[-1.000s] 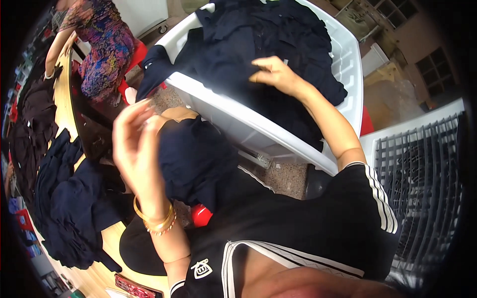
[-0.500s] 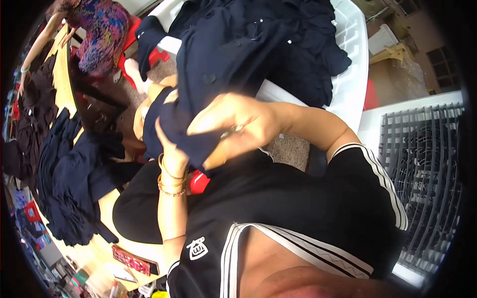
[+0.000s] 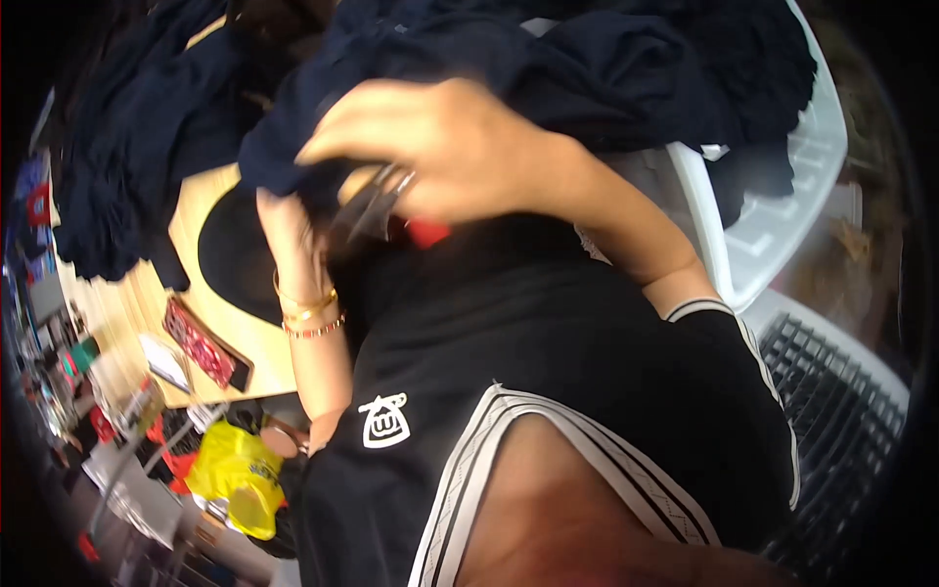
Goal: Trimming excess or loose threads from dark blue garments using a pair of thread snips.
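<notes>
My right hand [image 3: 450, 147], smeared by motion, is closed round a small pair of dark metal thread snips [image 3: 367, 213], whose blades point down and left. Below and left of it, my left hand [image 3: 287, 230] grips the edge of a navy garment [image 3: 279, 161] over my lap. The cloth partly hides the left fingers. This garment runs up into more navy cloth [image 3: 606, 68] lying across the white plastic tub [image 3: 709, 215]; I cannot tell where one piece ends and another begins.
At the left, navy garments [image 3: 137, 166] are heaped on a wooden table [image 3: 147, 303]. A phone in a red patterned case [image 3: 201, 342] and a white paper [image 3: 164, 360] lie near its edge. A yellow bag [image 3: 235, 470] is lower left; a dark grille [image 3: 831, 421] is at right.
The view has swung left and down, so the table and yellow bag show more. My right hand has turned over with the snips, whose blades now show more plainly; my left hand still grips the cloth.
</notes>
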Tool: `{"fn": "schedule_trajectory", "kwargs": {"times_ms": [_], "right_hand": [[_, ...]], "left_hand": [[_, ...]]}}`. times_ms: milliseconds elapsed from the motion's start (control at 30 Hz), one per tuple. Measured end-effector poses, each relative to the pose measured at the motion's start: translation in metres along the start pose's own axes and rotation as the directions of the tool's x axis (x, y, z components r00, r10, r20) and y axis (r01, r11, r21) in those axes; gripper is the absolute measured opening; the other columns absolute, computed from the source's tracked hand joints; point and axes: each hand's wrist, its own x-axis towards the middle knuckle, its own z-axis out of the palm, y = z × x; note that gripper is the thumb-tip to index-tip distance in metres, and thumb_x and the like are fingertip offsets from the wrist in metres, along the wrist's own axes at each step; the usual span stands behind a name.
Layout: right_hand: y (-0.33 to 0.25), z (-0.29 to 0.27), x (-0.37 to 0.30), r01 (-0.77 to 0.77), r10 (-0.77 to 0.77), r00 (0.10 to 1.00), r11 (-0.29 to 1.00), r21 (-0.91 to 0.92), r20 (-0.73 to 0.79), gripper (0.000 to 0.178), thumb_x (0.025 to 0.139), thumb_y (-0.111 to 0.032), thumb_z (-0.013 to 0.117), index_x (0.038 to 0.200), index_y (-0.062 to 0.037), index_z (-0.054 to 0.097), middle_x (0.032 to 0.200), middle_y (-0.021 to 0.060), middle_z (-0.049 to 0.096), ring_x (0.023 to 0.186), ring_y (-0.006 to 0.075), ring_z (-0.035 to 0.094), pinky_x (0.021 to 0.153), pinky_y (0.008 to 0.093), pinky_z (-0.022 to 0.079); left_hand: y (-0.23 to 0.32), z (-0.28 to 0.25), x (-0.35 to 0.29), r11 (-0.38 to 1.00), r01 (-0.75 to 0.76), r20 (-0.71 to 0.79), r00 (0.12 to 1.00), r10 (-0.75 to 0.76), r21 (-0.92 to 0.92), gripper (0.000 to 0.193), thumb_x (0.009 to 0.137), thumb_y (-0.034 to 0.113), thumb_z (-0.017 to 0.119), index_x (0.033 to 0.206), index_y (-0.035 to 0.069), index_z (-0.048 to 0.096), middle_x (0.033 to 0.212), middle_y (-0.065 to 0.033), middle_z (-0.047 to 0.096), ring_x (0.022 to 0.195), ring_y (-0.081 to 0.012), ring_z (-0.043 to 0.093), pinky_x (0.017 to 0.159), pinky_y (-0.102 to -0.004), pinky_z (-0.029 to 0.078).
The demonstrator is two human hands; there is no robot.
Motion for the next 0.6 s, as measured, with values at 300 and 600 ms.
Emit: {"fn": "schedule_trajectory", "kwargs": {"times_ms": [300, 600], "right_hand": [[0.085, -0.032, -0.115, -0.454, 0.543, 0.834, 0.776, -0.437, 0.097, 0.033, 0.073, -0.008, 0.063, 0.106, -0.0057, 0.062, 0.105, 0.0102, 0.065, 0.095, 0.0315, 0.063, 0.080, 0.0384, 0.052], [0.079, -0.031, -0.105, -0.654, 0.654, 0.750, 0.756, -0.041, 0.094, 0.022, 0.082, -0.009, 0.067, 0.103, -0.0028, 0.067, 0.095, 0.0088, 0.067, 0.077, 0.0178, 0.065, 0.068, 0.0258, 0.050]], "left_hand": [[-0.034, -0.007, 0.018, 0.948, -0.173, 0.137, 0.981, 0.141, 0.266, 0.064, 0.076, -0.001, 0.066, 0.135, 0.005, 0.044, 0.141, -0.0181, 0.038, 0.133, -0.0272, 0.035, 0.107, -0.0328, 0.031], [-0.074, 0.021, 0.023, -0.061, -0.493, 0.493, 0.841, 0.223, 0.868, 0.055, 0.081, 0.030, 0.068, 0.125, -0.001, 0.052, 0.113, -0.0181, 0.060, 0.108, -0.0330, 0.055, 0.089, -0.0405, 0.044]]}}
